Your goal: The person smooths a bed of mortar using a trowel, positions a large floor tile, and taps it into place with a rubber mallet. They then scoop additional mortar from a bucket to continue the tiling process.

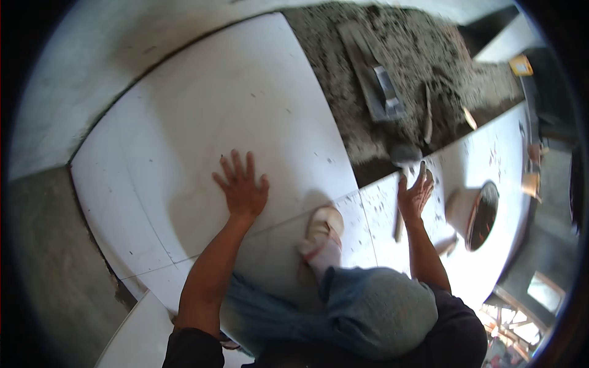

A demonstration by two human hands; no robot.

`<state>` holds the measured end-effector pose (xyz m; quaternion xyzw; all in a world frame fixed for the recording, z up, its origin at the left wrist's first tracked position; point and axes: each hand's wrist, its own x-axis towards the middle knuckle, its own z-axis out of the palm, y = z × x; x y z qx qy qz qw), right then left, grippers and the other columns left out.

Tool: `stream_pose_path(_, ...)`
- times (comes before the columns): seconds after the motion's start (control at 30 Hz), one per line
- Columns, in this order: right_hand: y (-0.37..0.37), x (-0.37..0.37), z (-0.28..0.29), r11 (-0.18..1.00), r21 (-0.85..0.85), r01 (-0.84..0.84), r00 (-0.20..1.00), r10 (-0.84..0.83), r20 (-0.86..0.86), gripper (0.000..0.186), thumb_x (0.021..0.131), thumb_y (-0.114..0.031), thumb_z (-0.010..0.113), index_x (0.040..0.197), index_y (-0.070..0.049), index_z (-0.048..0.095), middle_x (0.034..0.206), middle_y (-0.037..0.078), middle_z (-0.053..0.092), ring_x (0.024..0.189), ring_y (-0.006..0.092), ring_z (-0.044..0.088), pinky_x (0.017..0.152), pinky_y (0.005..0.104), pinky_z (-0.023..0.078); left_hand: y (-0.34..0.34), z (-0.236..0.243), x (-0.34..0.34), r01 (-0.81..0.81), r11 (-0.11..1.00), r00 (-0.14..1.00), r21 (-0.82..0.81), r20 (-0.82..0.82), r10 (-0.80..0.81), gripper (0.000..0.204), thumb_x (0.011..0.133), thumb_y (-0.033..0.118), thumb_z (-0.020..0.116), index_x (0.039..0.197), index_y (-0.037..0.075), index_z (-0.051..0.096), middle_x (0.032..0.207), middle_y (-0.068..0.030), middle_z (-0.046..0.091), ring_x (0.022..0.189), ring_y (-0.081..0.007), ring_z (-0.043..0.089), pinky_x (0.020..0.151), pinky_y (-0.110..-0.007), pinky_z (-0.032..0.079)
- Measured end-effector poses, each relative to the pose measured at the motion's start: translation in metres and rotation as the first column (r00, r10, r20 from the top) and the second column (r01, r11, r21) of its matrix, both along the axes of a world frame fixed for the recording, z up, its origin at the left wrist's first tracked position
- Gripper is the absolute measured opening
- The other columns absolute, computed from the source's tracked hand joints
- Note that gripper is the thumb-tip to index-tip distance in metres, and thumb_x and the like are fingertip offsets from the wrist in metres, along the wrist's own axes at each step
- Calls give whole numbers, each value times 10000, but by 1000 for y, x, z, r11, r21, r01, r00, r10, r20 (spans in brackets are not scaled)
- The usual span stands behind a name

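Observation:
My left hand (pixel 243 189) lies on a large white floor tile (pixel 184 122), palm down with its fingers spread. Over to the right, my right hand (pixel 416 195) has its fingers stretched upward and the thumb apart. Right beside it is a mallet with a dark rounded head (pixel 405 154), slightly blurred, and a wooden handle (pixel 399 226). The hand partly covers this handle, and its fingers are not wrapped round it. Beyond the tile's right edge spreads rough grey mortar (pixel 319 55), with a flat plastering trowel (pixel 362 67) lying on it.
A narrow tool (pixel 428 113) lies on the mortar near the trowel. A bucket (pixel 463 208) stands on the speckled tiles to the right. My foot in a light shoe (pixel 325 227) rests by the tile joint. Walls border the tile at the far and left sides.

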<state>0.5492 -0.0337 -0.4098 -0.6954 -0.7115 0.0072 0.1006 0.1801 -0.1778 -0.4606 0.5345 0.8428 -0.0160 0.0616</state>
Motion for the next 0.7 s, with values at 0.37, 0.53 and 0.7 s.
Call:
stream_pose_path(0.37, -77, 43, -21, 987, -157, -11, 971, -27, -238, 258, 944, -224, 515, 958, 21, 433, 872, 238, 516, 829, 408, 506, 724, 510, 405, -47, -13, 71, 380, 921, 905, 84, 173, -389, 682, 871, 480, 516, 1464, 211, 313, 1551, -117, 177, 1424, -379, 126, 1080, -664, 81)
stream_pose_path(0.53, -75, -33, 43, 914, -343, -216, 807, -30, -589, 220, 967, -223, 491, 1001, -10, 448, 733, 234, 622, 676, 436, 632, 552, 482, 464, -56, -7, 64, 235, 966, 963, 109, 105, -247, 745, 811, 587, 540, 1447, 250, 346, 1552, -111, 173, 1429, -365, 103, 1049, -701, 55)
stream_pose_path(0.7, -4, -63, 40, 667, -534, -520, 836, 267, -480, 315, 965, -328, 515, 965, -19, 457, 684, 248, 601, 668, 432, 629, 545, 478, 456, -59, -7, 67, 242, 964, 966, 107, 69, -250, 814, 787, 612, 572, 1463, 240, 313, 1551, -135, 162, 1422, -389, 109, 1027, -720, 82)
